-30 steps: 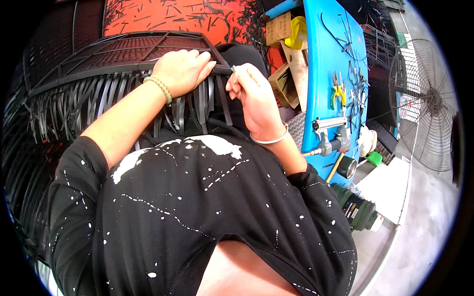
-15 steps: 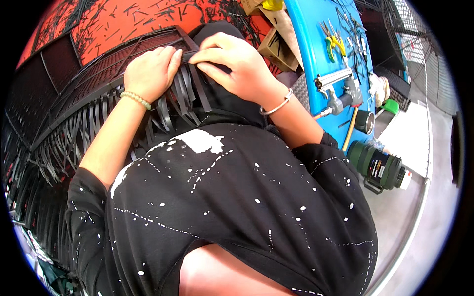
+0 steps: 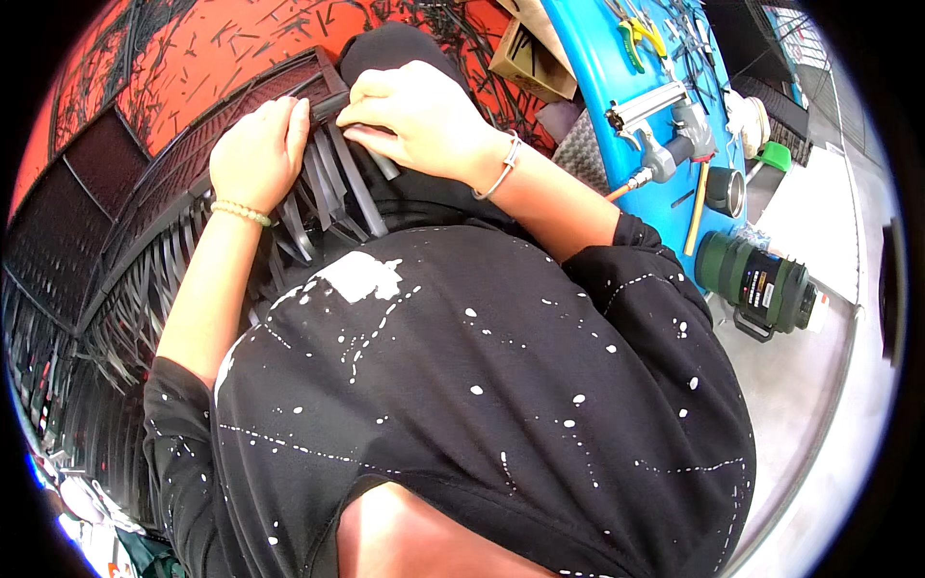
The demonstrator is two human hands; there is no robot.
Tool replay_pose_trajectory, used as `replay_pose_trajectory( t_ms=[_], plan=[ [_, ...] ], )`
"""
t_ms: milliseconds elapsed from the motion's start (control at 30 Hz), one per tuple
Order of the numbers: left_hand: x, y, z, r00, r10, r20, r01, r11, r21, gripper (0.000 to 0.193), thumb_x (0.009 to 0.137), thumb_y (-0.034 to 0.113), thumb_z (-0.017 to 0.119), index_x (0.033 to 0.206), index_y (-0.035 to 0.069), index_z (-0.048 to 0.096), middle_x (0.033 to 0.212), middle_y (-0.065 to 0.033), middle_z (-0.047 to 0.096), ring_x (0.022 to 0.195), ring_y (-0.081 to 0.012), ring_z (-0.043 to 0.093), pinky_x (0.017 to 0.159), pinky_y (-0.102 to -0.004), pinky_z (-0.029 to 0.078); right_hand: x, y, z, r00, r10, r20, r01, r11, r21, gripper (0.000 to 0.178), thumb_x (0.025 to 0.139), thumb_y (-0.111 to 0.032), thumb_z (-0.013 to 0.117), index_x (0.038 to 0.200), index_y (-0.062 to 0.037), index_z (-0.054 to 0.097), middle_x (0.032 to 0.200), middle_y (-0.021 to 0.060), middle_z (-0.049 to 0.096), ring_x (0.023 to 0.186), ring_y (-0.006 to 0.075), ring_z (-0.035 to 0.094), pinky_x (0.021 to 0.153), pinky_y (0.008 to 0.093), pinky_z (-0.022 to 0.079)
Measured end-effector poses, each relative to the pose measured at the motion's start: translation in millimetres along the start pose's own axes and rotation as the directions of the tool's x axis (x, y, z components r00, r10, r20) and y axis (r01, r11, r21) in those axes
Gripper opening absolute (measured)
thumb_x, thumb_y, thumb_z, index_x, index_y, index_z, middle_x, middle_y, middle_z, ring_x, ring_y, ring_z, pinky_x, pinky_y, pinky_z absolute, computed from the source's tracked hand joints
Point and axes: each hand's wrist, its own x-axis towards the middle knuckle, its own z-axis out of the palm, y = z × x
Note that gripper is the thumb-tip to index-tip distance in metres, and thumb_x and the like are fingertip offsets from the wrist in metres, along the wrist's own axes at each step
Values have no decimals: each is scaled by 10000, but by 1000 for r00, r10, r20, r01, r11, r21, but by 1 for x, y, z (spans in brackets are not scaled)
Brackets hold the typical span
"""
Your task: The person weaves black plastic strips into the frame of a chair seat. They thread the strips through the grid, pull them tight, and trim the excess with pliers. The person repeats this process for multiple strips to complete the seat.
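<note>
A dark woven frame (image 3: 193, 197) lies across my lap, and many loose flat dark strips (image 3: 332, 178) hang from its near edge. My left hand (image 3: 255, 154) is closed over that edge, fingers pressed together beside a strip. My right hand (image 3: 414, 120) is pinched at the corner end of the frame, with a dark strip (image 3: 378, 159) coming out below the fingers. A short dark band of the edge (image 3: 330, 104) shows between the two hands. The fingertips of my left hand are hidden behind the edge.
At the right, a blue table (image 3: 588, 72) bears yellow-green pliers (image 3: 644, 40), a pneumatic stapler (image 3: 665, 135), a hammer handle (image 3: 698, 207) and a roll of tape (image 3: 725, 191). A green and black canister-like item (image 3: 756, 281) is nearby. Cut strips litter the red floor (image 3: 207, 63); a cardboard box (image 3: 530, 63) stands beyond.
Both hands have shifted left in the picture with the frame edge, and the gap between them shows more of the dark band. The whole view has also turned slightly.
</note>
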Motion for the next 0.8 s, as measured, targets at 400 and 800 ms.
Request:
replay_pose_trajectory(
  t_ms=[400,800],
  plan=[
    [2,0,-2,998,-28,48,28,1000,4,282,961,321,497,805,97,570,726,-79,617,668,-274,636,584,-394,515,11,-14,36,862,456,-222,-321,829,459,175,887,-189,639,824,-29,671,792,78,658,585,189,607,555,315,489],
    [1,-4,2,997,-23,75,19,998,54,240,948,307,522,840,97,567,734,-68,608,656,-253,626,566,-378,509,24,-50,4,551,693,465,-513,-158,844,229,966,-144,536,771,-38,593,695,5,552,535,50,421,498,213,336]
  ],
)
